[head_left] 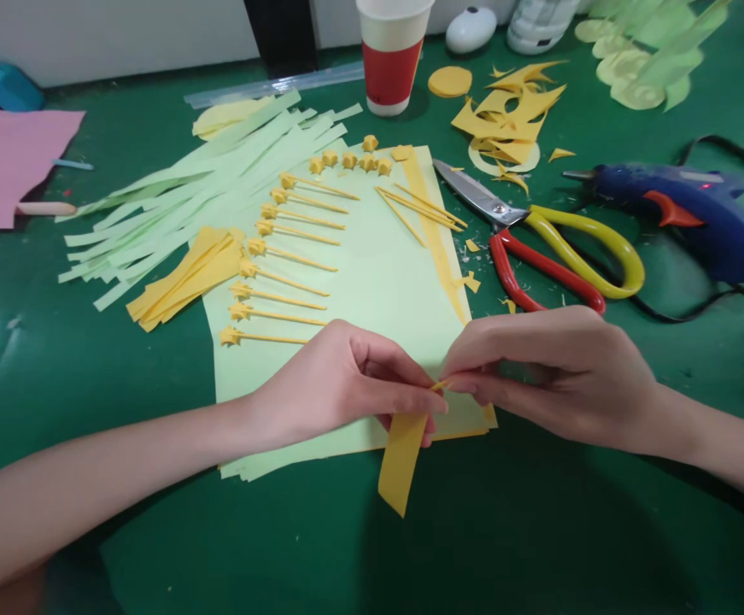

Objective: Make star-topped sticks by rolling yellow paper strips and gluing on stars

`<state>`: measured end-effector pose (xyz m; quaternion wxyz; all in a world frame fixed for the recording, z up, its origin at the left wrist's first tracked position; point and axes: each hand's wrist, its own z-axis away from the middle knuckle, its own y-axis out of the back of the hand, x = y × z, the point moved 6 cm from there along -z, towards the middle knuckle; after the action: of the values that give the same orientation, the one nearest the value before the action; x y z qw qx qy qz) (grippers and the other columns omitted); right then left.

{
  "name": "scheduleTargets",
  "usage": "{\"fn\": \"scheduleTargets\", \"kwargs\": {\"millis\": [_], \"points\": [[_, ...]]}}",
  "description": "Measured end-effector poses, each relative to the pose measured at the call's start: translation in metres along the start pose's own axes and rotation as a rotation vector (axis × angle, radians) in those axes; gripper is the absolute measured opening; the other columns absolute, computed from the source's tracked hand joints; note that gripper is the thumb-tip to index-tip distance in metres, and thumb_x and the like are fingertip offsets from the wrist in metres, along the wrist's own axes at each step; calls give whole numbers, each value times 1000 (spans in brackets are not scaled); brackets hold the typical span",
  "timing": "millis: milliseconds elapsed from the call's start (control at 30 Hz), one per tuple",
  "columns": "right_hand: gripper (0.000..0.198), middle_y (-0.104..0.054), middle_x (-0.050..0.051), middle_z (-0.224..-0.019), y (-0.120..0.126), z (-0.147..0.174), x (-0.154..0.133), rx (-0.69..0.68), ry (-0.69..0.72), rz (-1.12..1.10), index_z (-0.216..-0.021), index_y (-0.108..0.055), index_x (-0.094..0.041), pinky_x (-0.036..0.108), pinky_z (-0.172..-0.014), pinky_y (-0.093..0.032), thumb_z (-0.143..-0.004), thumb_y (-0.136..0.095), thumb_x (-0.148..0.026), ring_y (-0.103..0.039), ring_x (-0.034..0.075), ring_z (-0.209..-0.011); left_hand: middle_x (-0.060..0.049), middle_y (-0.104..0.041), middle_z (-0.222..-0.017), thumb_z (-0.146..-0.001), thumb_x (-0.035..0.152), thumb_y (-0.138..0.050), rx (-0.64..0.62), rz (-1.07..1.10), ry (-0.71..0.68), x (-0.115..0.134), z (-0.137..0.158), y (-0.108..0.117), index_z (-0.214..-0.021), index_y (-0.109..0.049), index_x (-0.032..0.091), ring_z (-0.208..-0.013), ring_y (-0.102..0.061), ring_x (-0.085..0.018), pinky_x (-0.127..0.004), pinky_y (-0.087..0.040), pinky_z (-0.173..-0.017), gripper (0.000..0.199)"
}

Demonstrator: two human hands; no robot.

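Observation:
My left hand [377,384] is closed in a pinch on a yellow paper strip [403,465], whose broad slanted end hangs below the fingers. A thin yellow end of paper shows between the two hands. Thumb and forefinger of my right hand [551,376] pinch that thin end. Both hands are above a stack of pale green paper sheets [377,273]. On the sheets lies a column of thin yellow rolled sticks with small folded heads [262,248]. Several bare yellow sticks [423,209] and loose folded paper stars [349,160] lie farther back.
Yellow strips [185,278] and pale green strips [218,179] lie left. Scissors with red and yellow handles [512,218] and a blue glue gun [685,205] with a black cord lie right. A paper cup [394,64] stands behind, near yellow scraps [506,120]. Pink paper [16,166] is far left.

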<state>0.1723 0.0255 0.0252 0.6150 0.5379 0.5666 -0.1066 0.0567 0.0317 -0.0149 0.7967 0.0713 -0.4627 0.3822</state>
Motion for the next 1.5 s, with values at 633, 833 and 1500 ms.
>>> {"fn": "scheduleTargets", "kwargs": {"millis": [633, 833, 1500], "points": [[10, -62, 2, -65, 5, -2, 7, 14, -116, -183, -75, -60, -13, 15, -46, -46, -76, -63, -23, -56, 7, -53, 2, -70, -65, -79, 24, -61, -130, 106, 3, -4, 1, -6, -73, -64, 14, -66, -68, -11, -15, -48, -57, 12], [7, -60, -1, -58, 2, -1, 4, 44, -136, -138, -71, -61, -13, 10, -41, -42, -77, -61, -17, -53, 3, -45, 4, -69, -61, -74, 21, -67, -91, 77, 12, -5, 0, -3, -66, -64, 14, -59, -65, -7, -14, -48, -56, 11], [18, -57, -3, -51, 2, 1, 19, 36, -412, -531, -73, -58, -17, 14, -37, -46, -69, -69, -30, -55, 7, -42, -1, -69, -67, -76, 12, -62, -117, 257, 52, -9, 2, -9, -73, -69, 12, -54, -62, -8, -20, -53, -59, 8]]}}
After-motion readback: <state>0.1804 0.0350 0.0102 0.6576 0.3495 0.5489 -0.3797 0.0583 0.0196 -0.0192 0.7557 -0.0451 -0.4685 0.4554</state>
